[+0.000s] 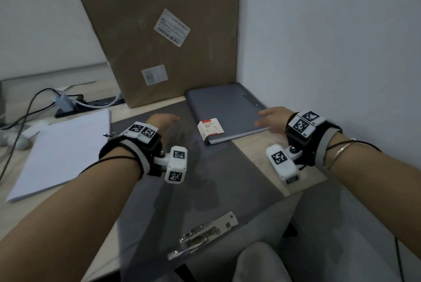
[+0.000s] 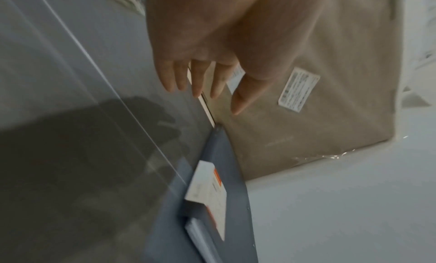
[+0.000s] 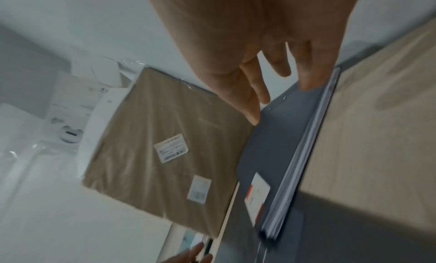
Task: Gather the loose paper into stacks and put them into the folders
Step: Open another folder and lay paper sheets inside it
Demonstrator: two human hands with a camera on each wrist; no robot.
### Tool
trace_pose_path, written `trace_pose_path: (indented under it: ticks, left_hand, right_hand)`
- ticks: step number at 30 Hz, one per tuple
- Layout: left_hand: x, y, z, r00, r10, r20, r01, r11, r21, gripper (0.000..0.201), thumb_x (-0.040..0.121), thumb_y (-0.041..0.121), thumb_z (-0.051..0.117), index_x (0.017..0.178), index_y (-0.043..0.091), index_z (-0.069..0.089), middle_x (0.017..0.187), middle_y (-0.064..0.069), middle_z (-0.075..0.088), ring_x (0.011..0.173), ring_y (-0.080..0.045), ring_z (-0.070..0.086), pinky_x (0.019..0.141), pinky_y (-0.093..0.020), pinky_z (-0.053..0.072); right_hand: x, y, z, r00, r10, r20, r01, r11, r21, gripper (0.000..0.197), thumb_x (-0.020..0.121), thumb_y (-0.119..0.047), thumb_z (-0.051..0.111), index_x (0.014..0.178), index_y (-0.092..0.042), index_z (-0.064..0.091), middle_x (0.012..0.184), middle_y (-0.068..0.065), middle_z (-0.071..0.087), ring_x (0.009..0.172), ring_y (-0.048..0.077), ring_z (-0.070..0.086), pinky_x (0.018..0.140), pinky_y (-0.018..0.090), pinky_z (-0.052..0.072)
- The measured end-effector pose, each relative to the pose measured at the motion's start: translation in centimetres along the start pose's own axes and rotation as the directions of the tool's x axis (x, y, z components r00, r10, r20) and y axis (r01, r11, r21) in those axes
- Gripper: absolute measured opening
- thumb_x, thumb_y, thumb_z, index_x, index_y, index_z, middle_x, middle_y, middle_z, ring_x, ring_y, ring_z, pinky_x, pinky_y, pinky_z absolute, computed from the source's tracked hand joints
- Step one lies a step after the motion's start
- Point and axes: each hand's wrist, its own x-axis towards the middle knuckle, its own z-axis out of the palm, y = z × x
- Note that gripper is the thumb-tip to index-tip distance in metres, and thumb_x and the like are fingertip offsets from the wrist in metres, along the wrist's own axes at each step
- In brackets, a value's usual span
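The far closed folder (image 1: 224,112) is touched by the flat right hand (image 1: 272,119); the left hand (image 1: 163,120) is spread, empty. Papers could be spilled if it is pushed.

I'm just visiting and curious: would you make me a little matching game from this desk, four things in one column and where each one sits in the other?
Things:
1. cardboard box
2. paper stack
3. closed folder
4. metal clip

Places:
a. under the right hand
b. leaning against the wall
c. left side of the desk
d. on the open folder, nearest the person

Pairs: 1-b, 2-c, 3-a, 4-d
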Motion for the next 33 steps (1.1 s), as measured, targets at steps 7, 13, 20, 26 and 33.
trace_pose_path:
  ticks: [7, 13, 20, 26, 33]
  left_hand:
    - [-6.2, -9.3, -8.1, 0.982, -0.096, -0.162, 0.106, 0.993, 0.054, 0.043, 0.088, 0.012, 0.061, 0.126, -0.005, 0.054, 0.132, -0.024, 0.056, 0.122, -0.039, 0.053, 0.09, -0.041, 0.046]
    - [-9.1, -12.5, -9.1, 0.985, -0.128, -0.118, 0.127, 0.992, -0.013, 0.046, 0.089, 0.013, 0.059, 0.132, -0.001, 0.049, 0.136, -0.023, 0.049, 0.112, -0.034, 0.053, 0.083, -0.039, 0.044]
    - [-8.5, -11.5, -9.9, 0.975, -0.216, -0.055, 0.179, 0.906, -0.383, 0.007, 0.091, 0.001, 0.052, 0.093, 0.006, 0.048, 0.074, -0.008, 0.04, 0.054, -0.016, 0.033, 0.043, -0.021, 0.029]
    - [-8.5, -10.1, -9.9, 0.968, -0.239, 0.072, 0.243, 0.832, -0.499, 0.022, 0.097, 0.01, 0.049, 0.075, 0.007, 0.048, 0.049, -0.004, 0.051, 0.037, -0.015, 0.049, 0.054, -0.02, 0.048]
    - [-8.5, -9.6, -9.2, 0.993, -0.021, 0.115, 0.078, 0.851, -0.52, 0.063, 0.095, -0.017, 0.027, 0.142, 0.025, 0.028, 0.115, -0.028, 0.059, 0.07, -0.036, 0.066, 0.072, -0.051, 0.055]
  right_hand:
    - [-8.8, 1.0, 4.1, 0.973, -0.018, 0.232, 0.096, 0.938, -0.332, 0.057, 0.091, -0.029, 0.059, 0.143, -0.012, 0.04, 0.151, 0.007, 0.034, 0.14, 0.024, 0.031, 0.111, 0.03, 0.026]
    - [-11.5, 2.2, 6.7, 0.965, -0.017, 0.264, 0.119, 0.919, -0.376, 0.066, 0.089, -0.029, 0.062, 0.144, -0.006, 0.034, 0.153, 0.009, 0.031, 0.141, 0.024, 0.028, 0.115, 0.033, 0.021]
    - [-11.8, 2.7, 6.2, 0.975, -0.003, 0.222, 0.063, 0.961, -0.268, 0.055, 0.087, -0.015, 0.065, 0.135, 0.0, 0.045, 0.132, 0.007, 0.051, 0.129, 0.027, 0.044, 0.107, 0.029, 0.033]
    - [-11.2, 3.9, 6.5, 0.972, 0.01, 0.234, 0.011, 0.996, -0.092, 0.043, 0.086, 0.001, 0.061, 0.128, 0.002, 0.049, 0.122, 0.008, 0.056, 0.108, 0.022, 0.051, 0.094, 0.028, 0.037]
    - [-9.8, 5.4, 7.0, 0.973, -0.028, 0.228, 0.037, 0.999, -0.034, 0.074, 0.07, -0.021, 0.079, 0.134, -0.004, 0.046, 0.137, 0.014, 0.052, 0.123, 0.029, 0.051, 0.11, 0.045, 0.036]
